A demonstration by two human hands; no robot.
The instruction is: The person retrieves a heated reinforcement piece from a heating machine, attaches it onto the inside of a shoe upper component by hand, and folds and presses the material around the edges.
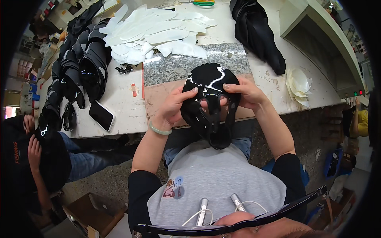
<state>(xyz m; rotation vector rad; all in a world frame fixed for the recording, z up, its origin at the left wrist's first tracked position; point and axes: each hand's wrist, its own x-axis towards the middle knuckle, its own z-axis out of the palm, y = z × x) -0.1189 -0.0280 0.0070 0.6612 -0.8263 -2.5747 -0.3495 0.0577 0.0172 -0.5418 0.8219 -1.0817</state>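
Note:
Between my two hands is a glossy black shoe upper (214,115) with cut-out openings and bright white streaks across its top. It is held up at the table's front edge, its narrow end hanging toward my lap. My left hand (176,105) grips its left side, thumb on top. On the opposite side my right hand (245,92) pinches the edge, thumb also on top. Fingertips show through the openings. Behind the upper lies a speckled grey stone slab (166,71).
White cut pieces (154,29) lie heaped at the back. Stacked black uppers (93,71) and a phone (102,116) are on the left. To the right are black material (258,31), white round pieces (298,85) and a grey machine housing (321,47). Another person (47,158) stands at far left.

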